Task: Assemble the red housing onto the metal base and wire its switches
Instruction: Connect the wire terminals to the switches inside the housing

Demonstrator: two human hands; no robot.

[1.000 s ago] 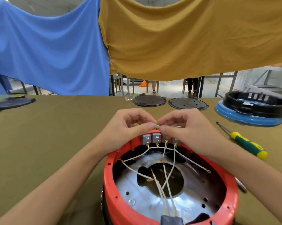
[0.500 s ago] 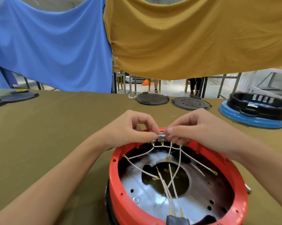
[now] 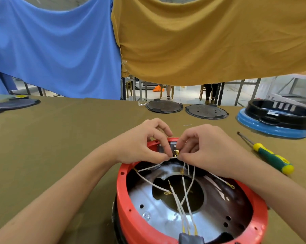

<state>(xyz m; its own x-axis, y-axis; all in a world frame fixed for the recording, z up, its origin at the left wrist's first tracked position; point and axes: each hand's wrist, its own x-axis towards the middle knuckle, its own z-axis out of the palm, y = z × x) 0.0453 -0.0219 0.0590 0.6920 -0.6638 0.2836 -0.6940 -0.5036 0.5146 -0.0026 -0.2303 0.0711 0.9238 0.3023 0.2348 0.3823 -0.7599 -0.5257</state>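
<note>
Both hands have lowered at frame centre. Left hand [image 3: 141, 145] and right hand [image 3: 207, 150] pinch a wire [image 3: 173, 157] at the housing [image 3: 124, 191] rim.

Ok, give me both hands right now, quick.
Left hand: pinching the white wire at the switch terminal.
Right hand: pinching the same wire end from the other side.
</note>
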